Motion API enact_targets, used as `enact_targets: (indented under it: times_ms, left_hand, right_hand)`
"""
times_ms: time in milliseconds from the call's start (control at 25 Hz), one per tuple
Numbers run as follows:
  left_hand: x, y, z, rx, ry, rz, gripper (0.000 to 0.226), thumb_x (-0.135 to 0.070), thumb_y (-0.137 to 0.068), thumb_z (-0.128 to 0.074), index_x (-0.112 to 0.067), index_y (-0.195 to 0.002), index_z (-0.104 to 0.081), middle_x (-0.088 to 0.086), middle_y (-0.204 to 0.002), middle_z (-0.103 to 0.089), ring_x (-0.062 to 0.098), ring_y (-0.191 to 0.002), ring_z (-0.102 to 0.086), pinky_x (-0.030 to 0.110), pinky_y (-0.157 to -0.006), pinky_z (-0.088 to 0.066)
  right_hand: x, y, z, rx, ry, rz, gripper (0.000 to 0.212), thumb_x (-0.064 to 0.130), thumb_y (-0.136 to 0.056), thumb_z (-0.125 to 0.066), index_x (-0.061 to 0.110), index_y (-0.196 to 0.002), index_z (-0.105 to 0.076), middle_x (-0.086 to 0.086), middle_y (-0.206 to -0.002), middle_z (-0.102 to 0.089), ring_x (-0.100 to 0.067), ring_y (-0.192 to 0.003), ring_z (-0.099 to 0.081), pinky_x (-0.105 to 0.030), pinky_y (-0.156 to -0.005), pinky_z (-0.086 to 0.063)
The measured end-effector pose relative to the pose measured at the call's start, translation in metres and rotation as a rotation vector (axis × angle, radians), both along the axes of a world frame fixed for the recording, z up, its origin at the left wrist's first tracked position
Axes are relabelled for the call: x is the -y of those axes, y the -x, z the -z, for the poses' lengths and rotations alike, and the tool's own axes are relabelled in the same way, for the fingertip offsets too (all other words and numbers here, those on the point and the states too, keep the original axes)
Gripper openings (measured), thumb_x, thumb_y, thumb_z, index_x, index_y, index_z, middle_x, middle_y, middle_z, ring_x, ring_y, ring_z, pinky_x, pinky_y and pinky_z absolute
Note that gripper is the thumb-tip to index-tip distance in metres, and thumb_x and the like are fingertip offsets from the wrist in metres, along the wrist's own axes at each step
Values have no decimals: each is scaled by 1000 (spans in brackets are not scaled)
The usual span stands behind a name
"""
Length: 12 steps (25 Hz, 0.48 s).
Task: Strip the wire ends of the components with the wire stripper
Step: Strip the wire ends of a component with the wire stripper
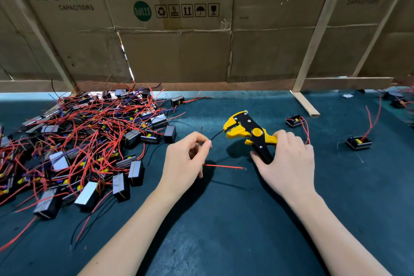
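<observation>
Dark teal table [224, 242], heap of wired components [78, 141], wooden frame [305, 103]

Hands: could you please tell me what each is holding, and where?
Left hand pinches the thin black wire near its end; right hand grips the yellow-and-black wire stripper by its handles.

One head-worn wide-angle view looks forward and down, close over the dark teal tabletop [224, 219], facing a brown cardboard wall [179, 51].

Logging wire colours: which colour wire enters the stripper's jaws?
Black wire, pinched by the left hand; head view.
</observation>
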State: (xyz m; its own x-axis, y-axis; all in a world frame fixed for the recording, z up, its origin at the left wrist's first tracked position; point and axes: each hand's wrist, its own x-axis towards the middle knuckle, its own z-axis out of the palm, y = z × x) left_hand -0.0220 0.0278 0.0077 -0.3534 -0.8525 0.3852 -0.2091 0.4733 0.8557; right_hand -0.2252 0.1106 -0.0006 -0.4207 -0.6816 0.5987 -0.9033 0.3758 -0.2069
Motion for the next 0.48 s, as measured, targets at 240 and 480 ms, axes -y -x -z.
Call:
enact_targets:
  times_ms: [240,480]
  left_hand:
    - [3,0,2,57,28,-26,18,-16,-94,-62,-20,-77,-63,5,-53,-56,18,-33,-54,28,-46,-41]
    - [3,-1,1,73,51,-39,15,-15,-92,-64,-18,-77,-64,9,-56,-56,13,-33,-49,29,-48,-42]
  right_hand:
    - [0,-3,-3,-16,84,-59,47,45,-70,-78,9,-92,-58,-3,-79,-57,-31,-75,-55,-40,-70,-36]
    - [-1,2,-3,-23,119,-56,42,42,-67,-82,11,-87,-61,-1,-73,-59,-31,-68,-58,-38,-65,-40]
